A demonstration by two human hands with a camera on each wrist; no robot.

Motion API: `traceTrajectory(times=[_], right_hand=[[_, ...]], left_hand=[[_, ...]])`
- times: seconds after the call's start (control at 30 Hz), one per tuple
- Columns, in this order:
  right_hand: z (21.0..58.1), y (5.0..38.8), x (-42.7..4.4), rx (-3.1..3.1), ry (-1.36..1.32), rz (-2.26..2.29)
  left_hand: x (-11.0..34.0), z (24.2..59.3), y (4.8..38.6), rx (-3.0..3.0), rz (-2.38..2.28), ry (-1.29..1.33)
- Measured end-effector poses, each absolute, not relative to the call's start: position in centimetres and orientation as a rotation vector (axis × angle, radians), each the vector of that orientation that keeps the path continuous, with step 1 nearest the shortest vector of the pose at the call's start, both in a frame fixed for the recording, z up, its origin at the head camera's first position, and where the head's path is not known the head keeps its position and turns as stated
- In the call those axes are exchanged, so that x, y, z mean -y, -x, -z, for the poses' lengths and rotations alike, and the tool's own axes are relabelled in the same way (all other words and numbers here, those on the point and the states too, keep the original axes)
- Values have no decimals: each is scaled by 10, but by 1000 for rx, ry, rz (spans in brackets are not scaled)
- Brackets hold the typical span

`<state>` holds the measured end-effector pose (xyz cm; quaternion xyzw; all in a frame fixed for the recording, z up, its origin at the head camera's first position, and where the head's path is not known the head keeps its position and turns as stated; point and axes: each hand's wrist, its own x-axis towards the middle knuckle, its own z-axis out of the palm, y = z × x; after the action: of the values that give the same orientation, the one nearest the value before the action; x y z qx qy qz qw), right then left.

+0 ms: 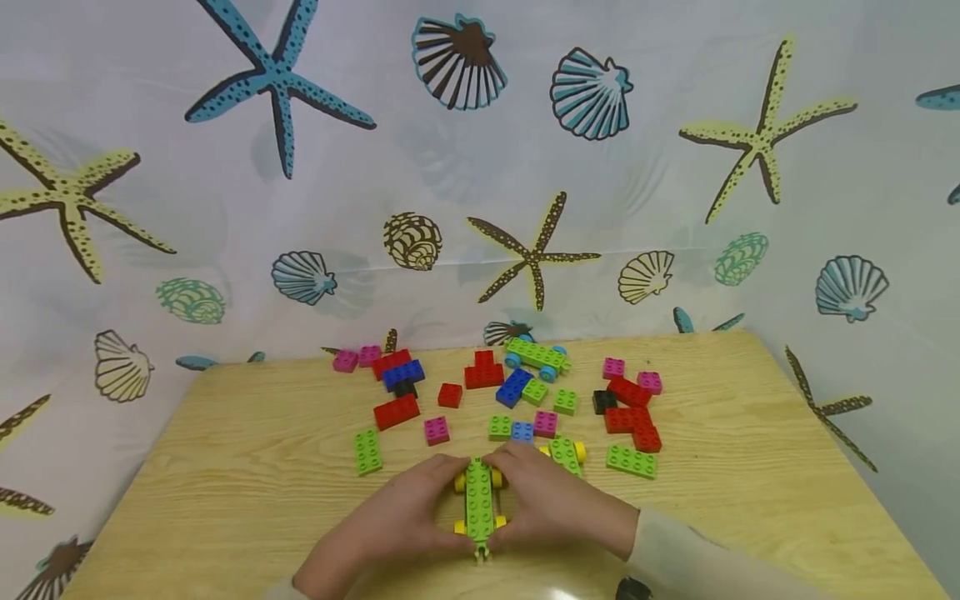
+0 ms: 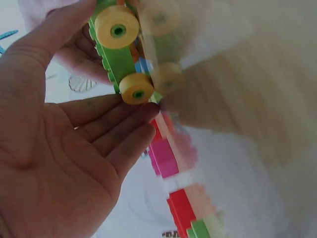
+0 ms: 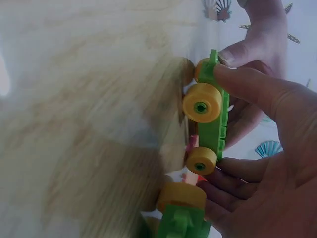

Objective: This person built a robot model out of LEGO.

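Wheeled base (image 1: 478, 500) on table (image 1: 247, 467), left hand (image 1: 405, 510) along its left side, right hand (image 1: 551, 500) along its right. I note a second wheeled base (image 1: 566, 454) behind it to the right, near; a third wheeled base (image 1: 534, 355) well behind, also rightward. Loose bricks (image 1: 437, 431) scattered behind it, leftward and rightward; cloth (image 1: 420, 321) farthest behind, past them all.

Head cam: from above, looking forward and down; takes in tabletop (image 1: 247, 467) plus starfish-print backdrop (image 1: 442, 175). Left wrist cam: close, low, rolled sideways, left hand (image 2: 64, 158) at frame left, tabletop right. Right wrist cam: also close, rolled opposite, right hand (image 3: 280, 186) at frame right. All three share the lime toy-car base (image 1: 478, 504); wrist views catch opposite flanks.
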<state>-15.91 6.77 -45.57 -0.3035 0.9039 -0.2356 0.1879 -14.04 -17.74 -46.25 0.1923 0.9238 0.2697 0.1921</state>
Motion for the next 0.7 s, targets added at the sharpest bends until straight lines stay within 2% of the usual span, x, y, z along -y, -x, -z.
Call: traceTrajectory(times=[0.7], right_hand=[[448, 167, -94, -2551, 812, 665]], left_hand=[[152, 458, 152, -2581, -809, -611]])
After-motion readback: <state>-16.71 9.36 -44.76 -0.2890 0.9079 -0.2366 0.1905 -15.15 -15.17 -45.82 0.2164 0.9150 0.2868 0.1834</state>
